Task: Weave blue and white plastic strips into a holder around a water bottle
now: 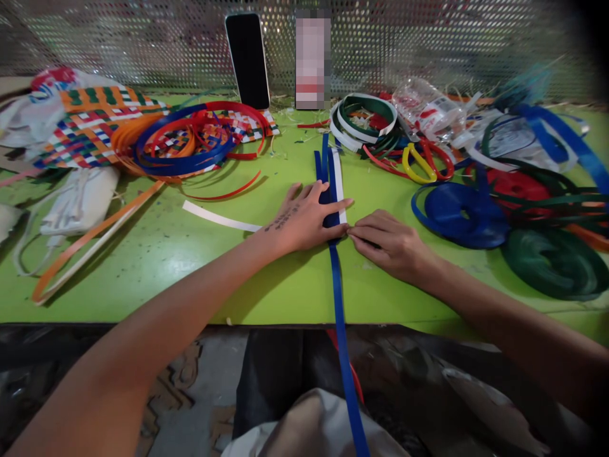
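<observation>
Several blue plastic strips (325, 166) and one white strip (338, 178) lie side by side on the green table (171, 247), running away from me. My left hand (307, 216) lies flat on top of them, palm down with fingers spread. My right hand (387, 242) sits just right of the strips, its fingertips pinching at the white strip's near end beside the left hand. One long blue strip (343, 330) runs from under my hands over the table's front edge toward my lap.
A loose white strip (219, 217) lies left of my hand. Coils of blue, red and orange strip (190, 136) and woven mats (90, 124) fill the back left. Blue (464, 216) and green (556, 263) rolls sit right. A phone (247, 60) leans on the mesh wall.
</observation>
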A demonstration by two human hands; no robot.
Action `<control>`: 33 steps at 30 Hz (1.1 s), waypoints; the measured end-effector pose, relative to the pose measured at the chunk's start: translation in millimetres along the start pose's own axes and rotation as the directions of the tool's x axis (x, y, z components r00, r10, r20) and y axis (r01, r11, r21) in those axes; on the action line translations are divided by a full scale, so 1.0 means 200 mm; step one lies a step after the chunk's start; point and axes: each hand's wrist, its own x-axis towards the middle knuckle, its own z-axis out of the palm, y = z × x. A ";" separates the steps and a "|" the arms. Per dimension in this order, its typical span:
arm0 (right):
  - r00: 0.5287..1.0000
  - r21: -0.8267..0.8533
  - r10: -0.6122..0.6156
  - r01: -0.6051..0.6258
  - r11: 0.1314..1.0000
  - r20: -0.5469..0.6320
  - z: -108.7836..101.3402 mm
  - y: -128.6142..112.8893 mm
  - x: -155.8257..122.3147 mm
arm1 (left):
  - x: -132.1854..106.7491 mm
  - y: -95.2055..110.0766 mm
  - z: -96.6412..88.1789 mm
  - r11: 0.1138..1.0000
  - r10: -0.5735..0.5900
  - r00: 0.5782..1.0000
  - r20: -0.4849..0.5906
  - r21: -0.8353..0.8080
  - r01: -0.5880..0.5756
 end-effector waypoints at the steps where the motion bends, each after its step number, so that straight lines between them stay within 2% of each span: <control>1: 1.000 0.007 0.005 -0.005 1.000 0.006 0.00 0.00 0.00 | 0.00 0.00 0.00 1.000 -0.002 1.000 0.005 -0.001 0.003; 14: 0.999 0.077 -0.025 0.022 0.997 0.035 -0.02 0.00 0.01 | 0.00 0.00 0.01 1.000 -0.001 1.000 -0.005 0.002 0.001; 27: 1.000 -0.010 -0.018 0.018 1.000 0.001 0.00 -0.01 0.00 | 0.00 -0.01 0.01 1.000 0.006 1.000 -0.018 0.007 -0.006; 33: 1.000 -0.032 -0.013 0.014 0.999 0.024 -0.01 -0.02 -0.01 | 0.00 0.00 0.01 1.000 -0.003 1.000 -0.009 0.007 0.003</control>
